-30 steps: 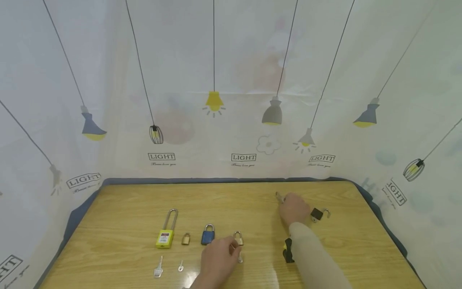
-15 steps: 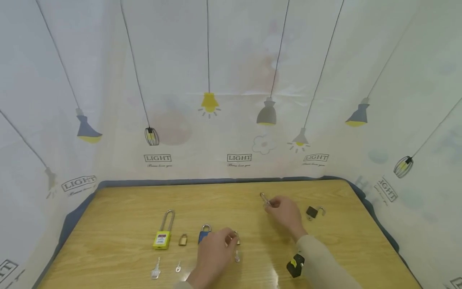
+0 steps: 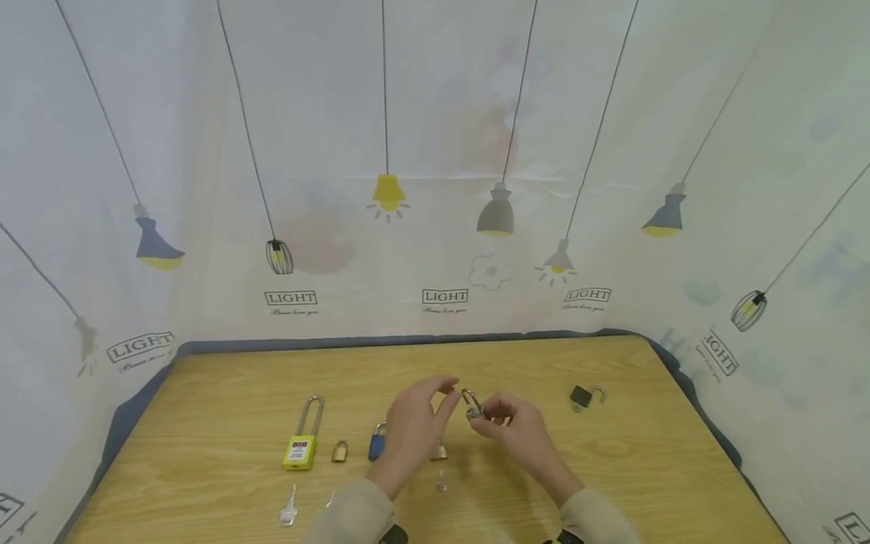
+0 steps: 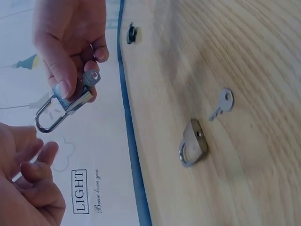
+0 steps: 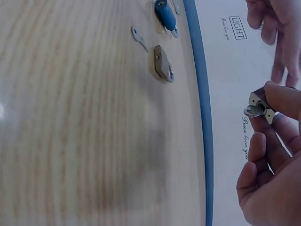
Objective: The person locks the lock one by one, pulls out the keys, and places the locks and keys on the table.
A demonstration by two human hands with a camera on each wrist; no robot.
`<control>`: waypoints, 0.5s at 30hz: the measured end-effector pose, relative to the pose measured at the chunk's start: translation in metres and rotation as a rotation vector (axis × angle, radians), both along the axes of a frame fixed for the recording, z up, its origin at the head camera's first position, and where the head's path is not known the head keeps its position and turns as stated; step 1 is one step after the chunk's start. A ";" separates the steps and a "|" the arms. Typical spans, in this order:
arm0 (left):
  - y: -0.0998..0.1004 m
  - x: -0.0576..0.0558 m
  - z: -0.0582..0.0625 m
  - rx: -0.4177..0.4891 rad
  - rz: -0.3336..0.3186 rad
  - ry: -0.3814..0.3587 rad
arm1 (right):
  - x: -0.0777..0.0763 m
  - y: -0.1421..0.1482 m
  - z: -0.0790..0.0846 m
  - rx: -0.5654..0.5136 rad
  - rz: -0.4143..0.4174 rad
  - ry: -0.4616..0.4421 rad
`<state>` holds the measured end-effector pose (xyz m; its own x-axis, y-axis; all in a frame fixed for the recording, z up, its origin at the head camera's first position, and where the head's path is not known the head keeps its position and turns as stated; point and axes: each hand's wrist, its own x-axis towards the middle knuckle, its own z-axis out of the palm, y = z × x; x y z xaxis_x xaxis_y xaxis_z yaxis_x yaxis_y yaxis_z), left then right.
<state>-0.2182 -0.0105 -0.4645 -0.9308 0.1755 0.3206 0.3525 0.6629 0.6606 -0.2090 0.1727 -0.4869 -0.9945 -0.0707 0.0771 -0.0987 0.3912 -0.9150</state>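
Note:
My right hand (image 3: 519, 434) pinches a padlock (image 4: 75, 99) between thumb and fingers, off the table, its shackle pointing toward my left hand. A key (image 5: 254, 111) sits in the bottom of this padlock. Close to the shackle is my left hand (image 3: 418, 427), its fingers loosely bent and holding nothing; a small gap shows between them in the left wrist view. Below the hands, a brass padlock (image 4: 194, 141) lies on the table with a loose key (image 4: 224, 102) beside it. Behind my left hand, the blue padlock (image 3: 377, 446) is partly hidden.
To the left on the wooden table (image 3: 204, 423) lie a yellow long-shackle padlock (image 3: 300, 452), a small brass padlock (image 3: 340, 452) and a key (image 3: 288, 508). A black padlock (image 3: 581, 397) with its shackle swung out lies at the right. A printed curtain (image 3: 326, 189) hangs behind.
My right hand has brought the held padlock leftward and nearer to me from the far right. My left hand has risen from beside the brass padlock toward the shackle.

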 end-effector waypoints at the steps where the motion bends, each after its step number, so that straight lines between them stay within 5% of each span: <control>1: 0.002 -0.001 0.000 0.018 -0.013 -0.019 | 0.003 -0.001 0.002 -0.010 0.014 0.007; 6: 0.005 -0.003 -0.002 0.056 -0.068 -0.082 | 0.017 -0.005 0.016 -0.044 0.040 0.017; 15: 0.006 -0.003 0.000 0.016 -0.143 -0.073 | 0.024 -0.004 0.016 -0.095 0.047 -0.050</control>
